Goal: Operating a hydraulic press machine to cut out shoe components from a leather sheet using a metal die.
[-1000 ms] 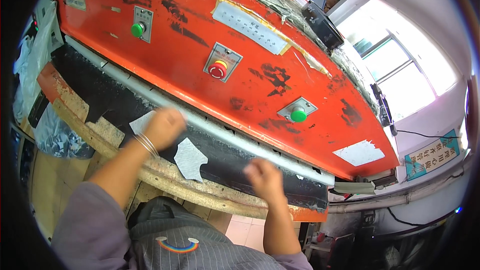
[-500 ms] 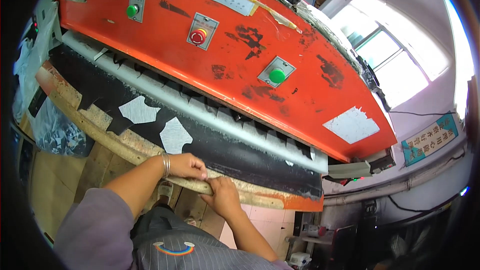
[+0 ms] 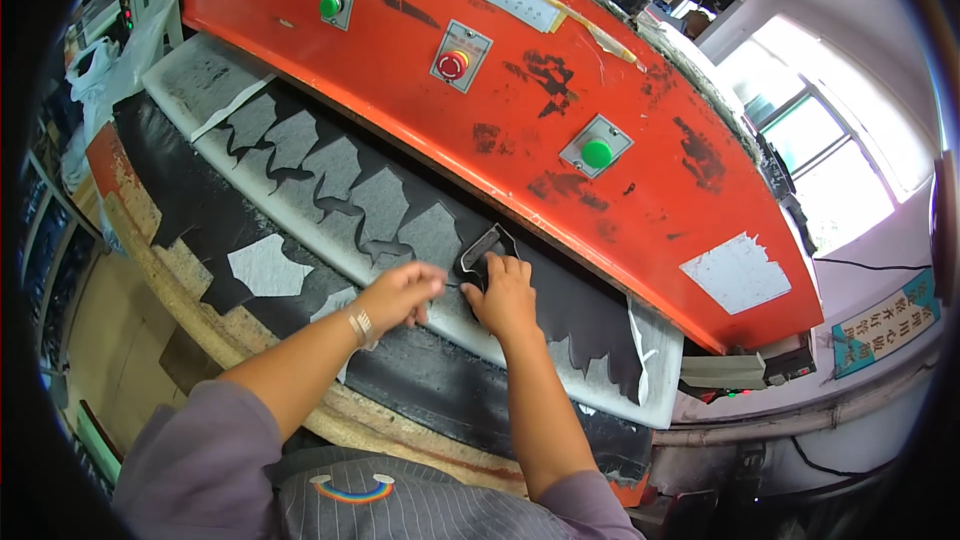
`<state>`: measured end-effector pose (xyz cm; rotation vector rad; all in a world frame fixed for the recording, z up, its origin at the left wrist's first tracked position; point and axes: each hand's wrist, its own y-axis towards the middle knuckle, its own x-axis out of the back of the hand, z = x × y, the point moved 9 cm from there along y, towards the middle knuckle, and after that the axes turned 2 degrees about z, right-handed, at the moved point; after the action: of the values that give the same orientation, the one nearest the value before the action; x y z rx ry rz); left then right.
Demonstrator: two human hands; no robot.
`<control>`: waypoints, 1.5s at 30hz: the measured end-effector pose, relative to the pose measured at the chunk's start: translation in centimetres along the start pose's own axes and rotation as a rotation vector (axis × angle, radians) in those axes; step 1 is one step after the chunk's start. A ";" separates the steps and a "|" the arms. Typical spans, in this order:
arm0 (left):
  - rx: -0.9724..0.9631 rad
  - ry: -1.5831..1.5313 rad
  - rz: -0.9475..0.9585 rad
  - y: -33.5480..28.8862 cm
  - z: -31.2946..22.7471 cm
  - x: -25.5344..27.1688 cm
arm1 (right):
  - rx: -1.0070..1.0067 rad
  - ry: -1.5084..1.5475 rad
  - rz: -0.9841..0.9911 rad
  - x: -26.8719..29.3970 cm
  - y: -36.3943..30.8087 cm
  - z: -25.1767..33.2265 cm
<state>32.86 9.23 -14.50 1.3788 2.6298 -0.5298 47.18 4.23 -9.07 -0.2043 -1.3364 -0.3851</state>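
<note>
My right hand point(image 3: 505, 297) reaches over the white board point(image 3: 205, 105), its fingers closed on a black cutting die point(image 3: 487, 248) with a thin metal edge. Just left of it, my left hand point(image 3: 405, 293) hovers with loosely curled fingers apart and nothing visible in them. Under the die lies dark sheet material point(image 3: 560, 290) with jagged cut edges. Grey areas point(image 3: 380, 202) show between its dark strips. A pale cut piece point(image 3: 268, 266) rests on the black bed in front, and another is partly behind my left forearm.
An orange press head point(image 3: 380, 70) rises behind the board, with green buttons point(image 3: 597, 152) and a red button point(image 3: 453, 64). The worn yellowish bed edge point(image 3: 200, 315) curves in front of me. Plastic bags point(image 3: 95, 75) hang at the left.
The white board with its dark sheet now extends out from beneath the press head toward me. Both hands have left the bed's front edge, and my right hand has taken hold of the cutting die.
</note>
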 end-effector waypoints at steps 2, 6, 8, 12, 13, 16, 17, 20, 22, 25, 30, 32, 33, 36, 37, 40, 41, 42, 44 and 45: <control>-0.045 0.012 -0.067 2.6 -1.6 0.0 | 0.007 -0.009 0.035 -0.7 -0.3 0.0; -0.009 -0.011 -0.078 6.3 -1.0 -1.0 | 0.291 0.285 -0.199 2.0 -4.9 3.0; 0.086 0.155 0.092 6.9 1.6 -2.7 | 0.354 0.617 -0.113 1.2 -8.3 3.8; -0.024 0.528 0.022 1.9 2.0 -4.8 | -0.044 1.276 0.288 -1.8 -13.3 0.1; -0.110 0.447 -0.071 0.7 2.4 -4.4 | 0.028 1.360 0.276 -1.3 -13.5 -0.4; 0.298 1.088 0.405 -2.7 5.9 -3.8 | 0.219 0.691 0.030 3.4 -10.8 -1.7; 0.304 1.086 0.396 -3.7 5.2 -3.8 | 0.234 0.564 -0.008 3.6 -9.4 -2.8; -0.237 1.163 0.070 -3.8 -1.7 -5.6 | 0.066 0.306 -0.048 3.1 -6.3 -7.2; -0.378 1.101 -0.047 -1.9 -3.7 -7.3 | 0.036 0.117 -0.030 2.6 -4.9 -8.5; -0.310 1.079 -0.068 2.7 -1.1 -8.5 | 0.074 0.111 -0.073 1.5 -4.0 -9.5; -0.266 1.099 -0.143 5.5 1.4 -9.4 | -0.021 0.182 -0.299 2.7 -7.4 -9.6; -0.300 1.105 -0.111 5.6 1.3 -10.0 | -0.222 0.196 -0.119 0.2 -9.0 -12.1; -0.335 1.112 -0.100 5.5 1.1 -10.1 | -0.197 0.171 -0.160 0.2 -9.2 -12.2; -0.403 1.090 -0.100 5.3 0.5 -9.8 | -0.211 0.247 -0.133 -0.1 -9.3 -12.6; -0.391 1.103 -0.069 5.4 0.5 -9.7 | -0.200 0.232 -0.151 0.2 -9.2 -12.5; -0.385 1.085 -0.035 5.4 0.4 -10.0 | -0.194 0.221 -0.167 0.2 -9.4 -12.8; -0.381 1.084 -0.039 5.4 0.4 -10.0 | -0.191 0.222 -0.163 0.3 -9.5 -12.9; -0.389 1.100 -0.035 5.3 0.3 -10.2 | -0.189 0.216 -0.171 0.4 -9.5 -13.0; -0.397 1.116 -0.033 5.1 0.2 -10.3 | -0.186 0.209 -0.179 0.5 -9.7 -12.9; -0.400 1.139 -0.027 5.0 0.2 -10.4 | -0.195 0.218 -0.177 0.4 -9.9 -12.9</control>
<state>42.93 3.81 -13.16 1.8064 3.1882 1.0633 55.16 -9.59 -12.32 -0.2001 -1.1052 -0.6699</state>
